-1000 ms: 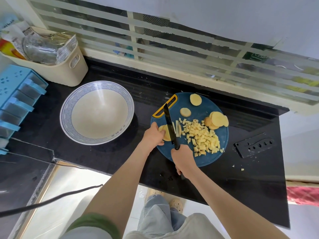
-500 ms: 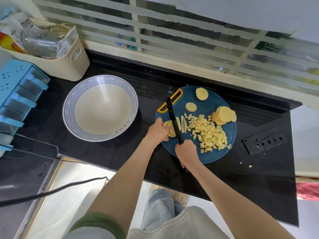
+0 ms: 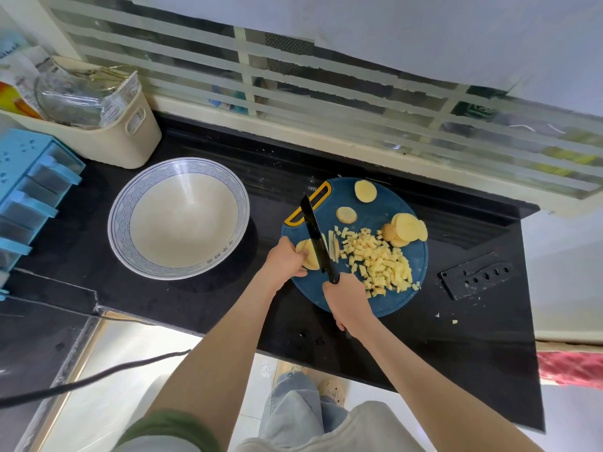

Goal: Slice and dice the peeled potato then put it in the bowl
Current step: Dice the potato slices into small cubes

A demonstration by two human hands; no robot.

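Observation:
A round blue cutting board (image 3: 381, 207) lies on the black counter. My left hand (image 3: 285, 259) holds a stack of potato slices (image 3: 308, 256) at the board's left edge. My right hand (image 3: 347, 298) grips the handle of a black knife (image 3: 315, 236), whose blade stands across the slices. Cut strips (image 3: 333, 244) lie just right of the blade. A pile of diced potato (image 3: 380, 262) covers the board's middle. Round slices (image 3: 406, 228) are stacked at the right, with two single slices (image 3: 365, 190) farther back. The white bowl (image 3: 177, 265) with a blue rim stands to the left, with nothing in it.
A black knife sheath (image 3: 478, 275) lies right of the board, with potato crumbs (image 3: 453, 321) near it. A cream basket (image 3: 127, 138) of packets and a blue drawer unit (image 3: 29, 187) stand at the far left. A dark cable (image 3: 91, 380) crosses the steel surface below the counter.
The knife has shifted slightly left along the held slices, leaving more cut strips to its right. My left hand has drawn back a little. The view has shifted.

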